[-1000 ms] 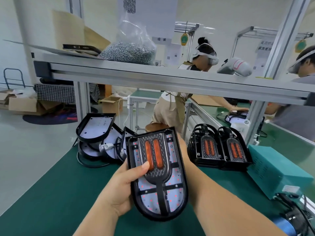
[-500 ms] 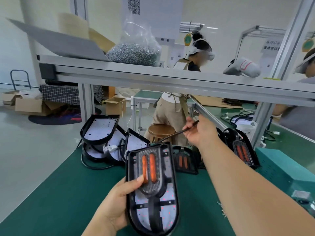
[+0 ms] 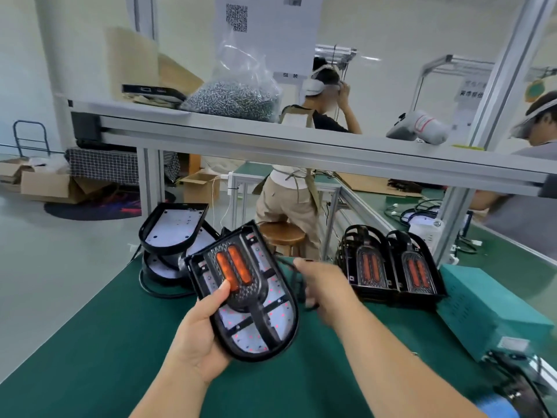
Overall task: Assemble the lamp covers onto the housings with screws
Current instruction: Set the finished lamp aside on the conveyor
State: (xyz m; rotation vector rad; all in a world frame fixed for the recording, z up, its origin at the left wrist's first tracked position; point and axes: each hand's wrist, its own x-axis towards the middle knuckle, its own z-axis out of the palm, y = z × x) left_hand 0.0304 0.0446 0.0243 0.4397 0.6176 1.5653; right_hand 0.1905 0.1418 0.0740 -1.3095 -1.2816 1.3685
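Black lamp housings with white boards (image 3: 173, 233) are piled at the left of a green worktop (image 3: 90, 342). The left hand (image 3: 196, 336) grips a black D-shaped lamp cover with two orange lenses (image 3: 256, 297), held above the worktop. Just to its right is the right hand (image 3: 325, 285), too blurred to tell its grip.

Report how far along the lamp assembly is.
Looks done: two covered lamps stand at the right. In hand: the left hand holds a third covered lamp; the right hand is blurred beside it. Left: uncovered housings piled behind.
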